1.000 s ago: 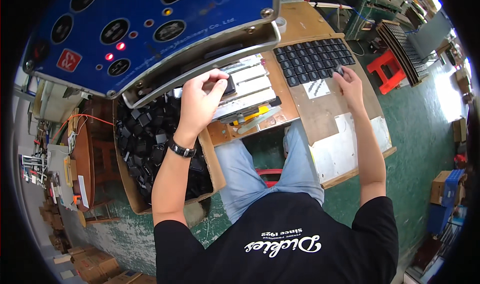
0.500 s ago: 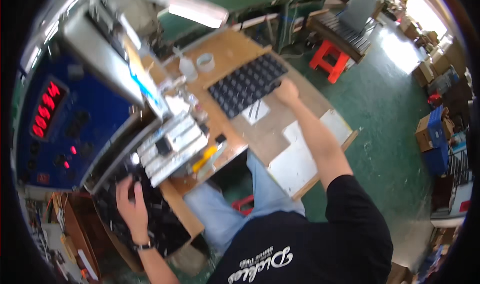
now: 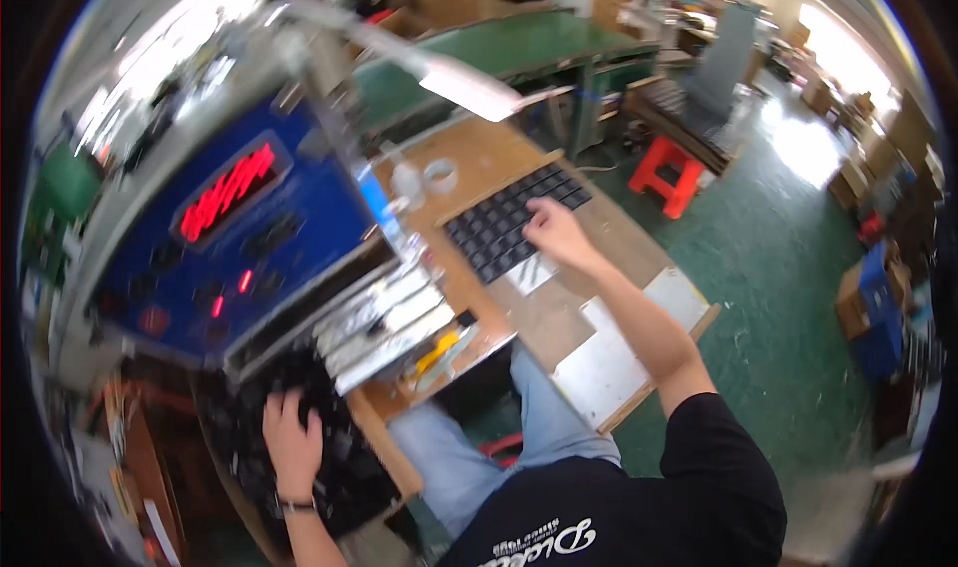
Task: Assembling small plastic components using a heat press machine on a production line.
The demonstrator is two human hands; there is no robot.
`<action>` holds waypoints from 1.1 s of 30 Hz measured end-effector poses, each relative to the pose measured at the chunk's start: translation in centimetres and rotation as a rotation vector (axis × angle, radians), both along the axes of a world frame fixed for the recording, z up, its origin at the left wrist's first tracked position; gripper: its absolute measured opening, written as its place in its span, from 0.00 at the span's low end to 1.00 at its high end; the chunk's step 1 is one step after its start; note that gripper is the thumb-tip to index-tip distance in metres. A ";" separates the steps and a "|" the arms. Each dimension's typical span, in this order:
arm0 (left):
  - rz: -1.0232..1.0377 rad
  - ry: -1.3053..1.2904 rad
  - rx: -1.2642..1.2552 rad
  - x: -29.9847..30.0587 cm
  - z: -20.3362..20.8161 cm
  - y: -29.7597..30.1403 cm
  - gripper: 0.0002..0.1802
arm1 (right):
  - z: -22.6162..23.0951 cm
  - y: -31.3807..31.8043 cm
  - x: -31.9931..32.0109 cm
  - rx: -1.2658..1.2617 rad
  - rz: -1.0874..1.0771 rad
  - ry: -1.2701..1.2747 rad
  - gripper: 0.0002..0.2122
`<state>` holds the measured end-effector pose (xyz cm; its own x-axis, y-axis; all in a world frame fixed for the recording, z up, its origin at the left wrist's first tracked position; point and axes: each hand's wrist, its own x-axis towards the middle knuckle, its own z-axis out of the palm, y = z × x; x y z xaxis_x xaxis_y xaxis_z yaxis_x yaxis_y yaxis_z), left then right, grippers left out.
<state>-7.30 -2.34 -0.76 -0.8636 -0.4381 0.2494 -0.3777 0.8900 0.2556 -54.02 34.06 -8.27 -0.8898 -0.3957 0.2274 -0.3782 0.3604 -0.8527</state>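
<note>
My right hand (image 3: 559,236) is over the near edge of a grid of small black pieces (image 3: 504,223) laid in rows on a brown board (image 3: 624,233). Its index finger and thumb are bent toward each other; anything between them is too small to make out. A white slip with dark strips (image 3: 531,273) lies just below the grid. My left hand (image 3: 291,439), with a dark band at the wrist, rests on a heap of loose black pieces (image 3: 344,457) in a box at lower left. Its fingers are apart and nothing shows in them.
A blue machine panel (image 3: 225,258) with a red display rises at left, above a ribbed metal fixture (image 3: 389,332). A yellow-handled tool (image 3: 436,350), tape roll (image 3: 440,176) and white bottle (image 3: 407,183) lie on the bench. A lamp (image 3: 469,88) overhangs; a red stool (image 3: 667,176) stands beyond.
My right hand has moved left along the near edge of the grid. The left hand stays at the loose pieces, fingers flatter. The view has shifted, showing more of the blue panel.
</note>
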 end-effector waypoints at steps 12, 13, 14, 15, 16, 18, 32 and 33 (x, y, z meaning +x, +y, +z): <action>0.225 0.291 0.352 1.3 2.2 -2.7 0.12 | 12.3 -11.5 18.0 -0.238 0.712 -0.298 0.23; 0.259 0.334 0.516 1.7 2.7 -2.9 0.12 | 12.6 -11.8 17.8 -0.179 0.712 -0.248 0.23; 0.291 0.378 0.680 2.2 3.2 -3.1 0.14 | 12.9 -12.2 17.7 -0.122 0.710 -0.200 0.24; 0.329 0.423 0.840 2.5 3.5 -3.2 0.15 | 13.1 -12.5 17.5 -0.054 0.677 -0.161 0.25; 0.324 0.421 0.834 2.7 3.7 -3.2 0.15 | 13.4 -12.8 17.3 -0.074 0.710 -0.151 0.25; 0.318 0.568 0.992 2.9 3.8 -3.1 0.15 | 13.8 -13.3 17.2 0.089 0.735 -0.051 0.26; -0.145 0.650 1.132 -9.3 5.3 5.2 0.14 | 10.6 -12.1 16.0 -0.541 0.588 -0.378 0.22; -0.182 0.619 1.151 -10.6 5.2 5.9 0.14 | 10.2 -11.4 16.0 -0.637 0.501 -0.355 0.22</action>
